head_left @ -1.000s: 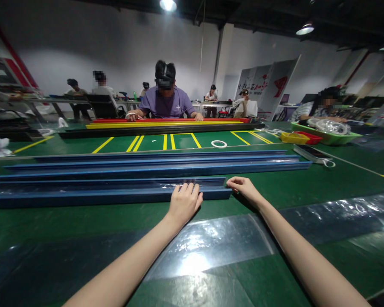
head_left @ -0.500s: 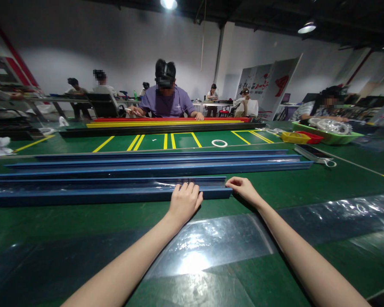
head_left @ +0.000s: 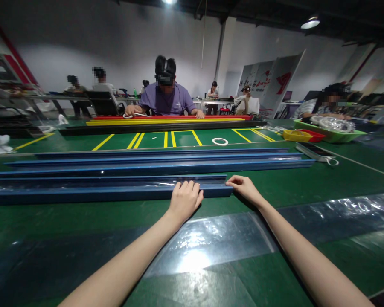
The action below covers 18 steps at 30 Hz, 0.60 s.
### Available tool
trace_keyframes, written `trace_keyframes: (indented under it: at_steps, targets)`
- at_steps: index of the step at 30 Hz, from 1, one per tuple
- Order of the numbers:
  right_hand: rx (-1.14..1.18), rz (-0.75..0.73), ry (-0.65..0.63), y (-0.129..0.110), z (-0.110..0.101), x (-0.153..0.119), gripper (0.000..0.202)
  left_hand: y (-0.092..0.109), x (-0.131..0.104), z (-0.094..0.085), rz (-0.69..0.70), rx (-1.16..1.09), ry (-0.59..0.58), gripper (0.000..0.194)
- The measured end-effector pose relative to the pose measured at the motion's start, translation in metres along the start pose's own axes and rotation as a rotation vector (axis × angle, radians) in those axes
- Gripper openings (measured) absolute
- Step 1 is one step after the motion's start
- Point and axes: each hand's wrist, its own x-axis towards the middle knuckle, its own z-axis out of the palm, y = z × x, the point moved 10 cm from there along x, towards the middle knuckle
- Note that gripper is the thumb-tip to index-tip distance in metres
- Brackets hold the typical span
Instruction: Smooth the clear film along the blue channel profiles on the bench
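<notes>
A long blue U-shaped channel [head_left: 92, 196] lies across the table in front of me, clear film [head_left: 150, 183] lining its trough. My left hand [head_left: 186, 198] is closed over the near wall close to the right end, its fingers bent down into the trough. At the channel's right end my right hand [head_left: 243, 187] is pinched, thumb and forefinger together against the end edge. What sits between those fingertips is too small to make out. Under my forearms a wide clear plastic strip [head_left: 211, 243] lies flat and reflects the ceiling light.
More blue channels [head_left: 166, 167] lie parallel just beyond. A phone-like device [head_left: 316, 152], a white tape ring [head_left: 220, 141] and a green tray [head_left: 348, 135] stand farther off. Black, yellow and red channels [head_left: 166, 122] lie before a co-worker in purple [head_left: 168, 100].
Both my hands hold nearly the same place at the channel's end. Across the table, the co-worker's hand has shifted with a white loop. The view has tilted very slightly.
</notes>
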Motion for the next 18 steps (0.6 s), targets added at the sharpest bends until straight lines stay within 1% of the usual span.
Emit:
trace_keyframes:
  at_steps: [9,18]
  targets:
    - [-0.024,-0.019,-0.024,-0.0062,0.0027,-0.0016,0.016,-0.0008,-0.0010,0.0046,0.009,-0.020,-0.021,0.020]
    - [-0.076,-0.042,-0.026,-0.0097,0.0033,-0.0026,0.017,-0.0008,0.0000,0.0047,0.014,-0.014,-0.028,0.021]
